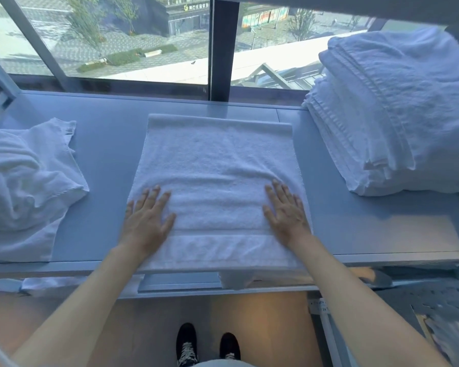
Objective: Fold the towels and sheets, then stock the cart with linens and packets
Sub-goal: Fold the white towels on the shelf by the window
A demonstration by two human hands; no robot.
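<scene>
A white towel [217, 165] lies spread flat in the middle of a pale ledge table [109, 144] under the window. Its near edge reaches the table's front edge. My left hand [146, 218] presses flat on the towel's near left part, fingers straight and spread. My right hand [286, 213] presses flat on the near right part in the same way. A tall stack of folded white towels [392, 107] stands at the right. A rumpled heap of white linen [24, 186] lies at the left.
A large window with a dark upright post [221, 49] runs along the back of the table. A lower shelf [196, 283] under the table holds more white cloth. My dark shoes [186, 345] stand on the wooden floor below.
</scene>
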